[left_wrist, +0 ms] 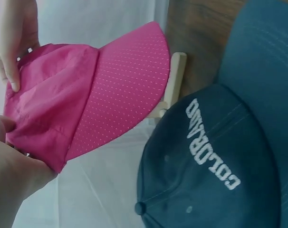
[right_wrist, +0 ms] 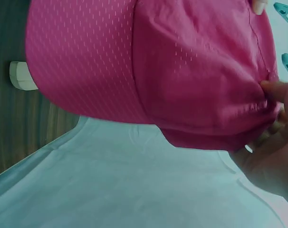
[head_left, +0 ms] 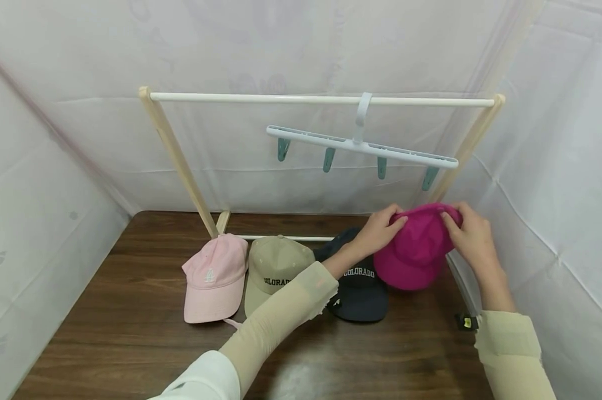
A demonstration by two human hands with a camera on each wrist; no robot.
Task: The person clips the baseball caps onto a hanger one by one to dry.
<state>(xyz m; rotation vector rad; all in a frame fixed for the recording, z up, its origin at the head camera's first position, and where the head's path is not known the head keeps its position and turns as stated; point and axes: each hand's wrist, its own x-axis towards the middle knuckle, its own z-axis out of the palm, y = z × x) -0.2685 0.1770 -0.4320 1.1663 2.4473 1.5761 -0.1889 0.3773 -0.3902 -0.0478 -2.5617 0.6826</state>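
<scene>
Cap (head_left: 416,244) in magenta, pinched by your left hand (head_left: 378,230) and right hand (head_left: 473,236) below the hanger (head_left: 351,145), is probably being positioned; next you'd likely raise its edge to 1 clip (head_left: 430,178).

magenta cap (right_wrist: 151,66), both wrist close-ups

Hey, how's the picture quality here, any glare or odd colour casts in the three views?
Head view: pale glare on the table near the bottom edge; left wrist view: bluish cast on the dark cap; right wrist view: teal cast on the cloth, yet the magenta cap's speckles show clearly.
</scene>
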